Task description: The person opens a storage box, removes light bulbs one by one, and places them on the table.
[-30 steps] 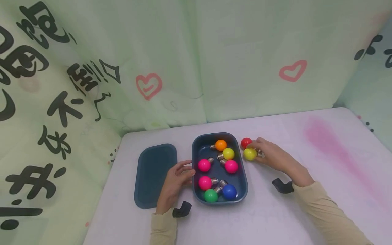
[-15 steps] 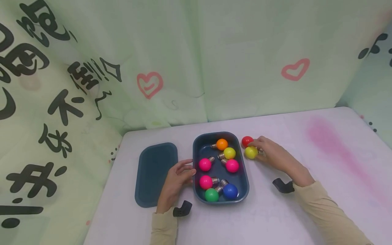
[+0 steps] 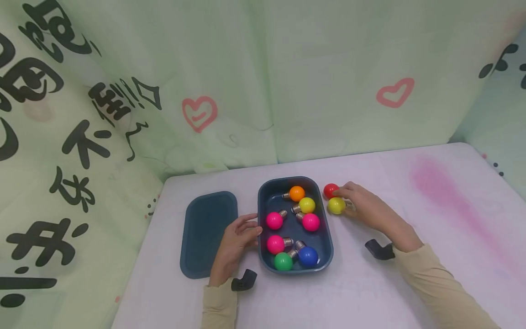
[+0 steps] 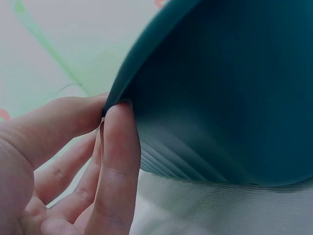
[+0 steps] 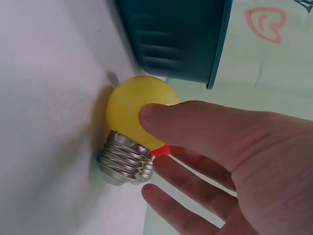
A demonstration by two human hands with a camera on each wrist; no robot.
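My left hand [image 3: 237, 242] pinches the left rim of a dark blue-green plastic box [image 3: 326, 237] between thumb and finger, close up in the left wrist view. Several coloured light bulbs with screw bases lie inside it, among them an orange bulb [image 3: 297, 193], a green bulb [image 3: 283, 261] and a blue bulb [image 3: 308, 257]. Right of the box, my right hand [image 3: 365, 205] holds a yellow light bulb [image 5: 134, 105], thumb on its globe; the index fingertip is hidden behind. Just beyond it lies a red light bulb [image 3: 330, 190], mostly hidden in the right wrist view.
A flat dark lid [image 3: 208, 235] lies left of the box on the pale cloth-covered table [image 3: 370, 292]. Behind the table hangs a light green curtain [image 3: 328, 91] with hearts and black lettering.
Both hands, the box and the bulbs stay nearly where they were. The head view shifts slightly. In the right hand, the yellow bulb's metal base shows a little more than before.
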